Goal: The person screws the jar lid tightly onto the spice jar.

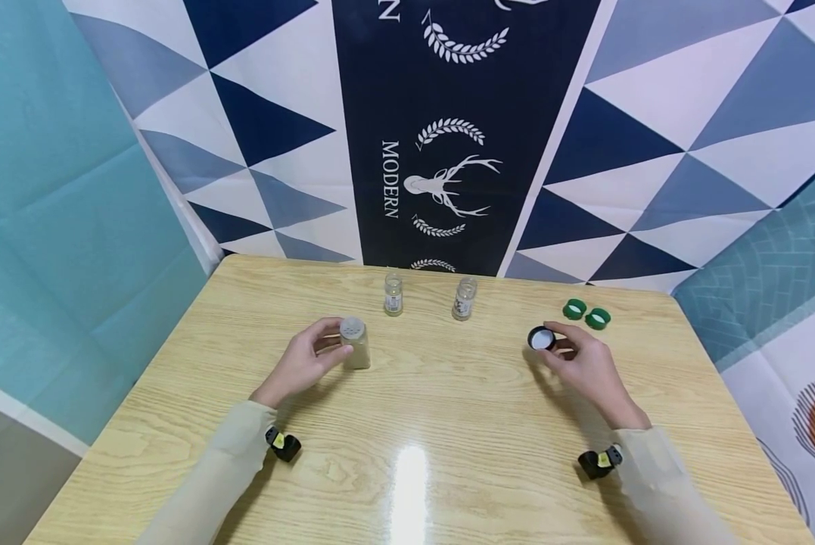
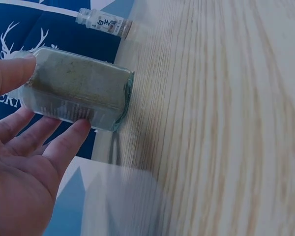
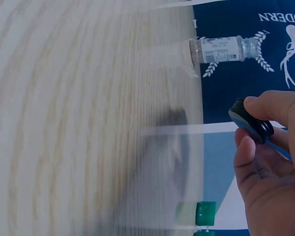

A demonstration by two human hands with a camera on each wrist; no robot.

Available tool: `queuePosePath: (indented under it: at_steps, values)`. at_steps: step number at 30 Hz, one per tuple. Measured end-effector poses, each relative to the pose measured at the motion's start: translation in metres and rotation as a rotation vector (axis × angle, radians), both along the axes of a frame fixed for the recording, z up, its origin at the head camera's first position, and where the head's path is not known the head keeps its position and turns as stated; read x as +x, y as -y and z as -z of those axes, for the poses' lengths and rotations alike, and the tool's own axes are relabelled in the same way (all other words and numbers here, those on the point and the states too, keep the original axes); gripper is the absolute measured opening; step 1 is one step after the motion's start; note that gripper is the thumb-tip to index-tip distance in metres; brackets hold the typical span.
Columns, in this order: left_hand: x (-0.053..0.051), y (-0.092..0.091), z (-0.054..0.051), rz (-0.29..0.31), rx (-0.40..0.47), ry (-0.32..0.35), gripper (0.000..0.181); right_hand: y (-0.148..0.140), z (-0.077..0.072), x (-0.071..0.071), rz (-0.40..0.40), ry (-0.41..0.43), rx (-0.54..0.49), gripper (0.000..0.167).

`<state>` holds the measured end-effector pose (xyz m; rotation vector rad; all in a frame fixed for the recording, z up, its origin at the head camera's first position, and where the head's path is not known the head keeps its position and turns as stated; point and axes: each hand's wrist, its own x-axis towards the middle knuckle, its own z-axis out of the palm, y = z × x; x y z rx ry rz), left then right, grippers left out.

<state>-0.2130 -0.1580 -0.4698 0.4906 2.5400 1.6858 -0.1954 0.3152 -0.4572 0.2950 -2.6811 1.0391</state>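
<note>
On the left of the table, a square glass shaker jar (image 1: 358,354) with a perforated top stands in the grasp of my left hand (image 1: 306,357). Thumb and fingers hold its sides, and in the left wrist view the jar (image 2: 81,83) shows a greenish-grey powder inside. Over on the right, my right hand (image 1: 580,365) pinches a round black lid (image 1: 541,338) between thumb and fingers. The lid is tilted with its pale inner side showing, and it is held above the wood; the right wrist view gives the black lid (image 3: 250,120) from its edge.
Two small labelled glass bottles without caps stand towards the back, a left bottle (image 1: 393,295) and a right bottle (image 1: 465,299). Beyond my right hand lie two green caps, one (image 1: 573,309) beside the other (image 1: 598,318). Patterned cloth (image 1: 441,151) hangs behind the wooden table (image 1: 434,424).
</note>
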Motion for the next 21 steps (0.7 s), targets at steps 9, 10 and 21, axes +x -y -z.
queuePosePath:
  at_steps: [9, 10, 21]
  values:
    - [-0.001, -0.009, 0.002, 0.022, 0.029, -0.014, 0.049, 0.008, 0.0, 0.002, 0.009, 0.015, -0.054, 0.05]
    - [-0.001, -0.009, 0.002, 0.027, 0.031, -0.017, 0.049, 0.009, 0.0, 0.003, 0.009, 0.018, -0.06, 0.05]
    - [0.0, -0.017, 0.001, 0.033, 0.047, -0.01, 0.049, 0.013, -0.001, 0.005, 0.017, -0.004, -0.174, 0.048]
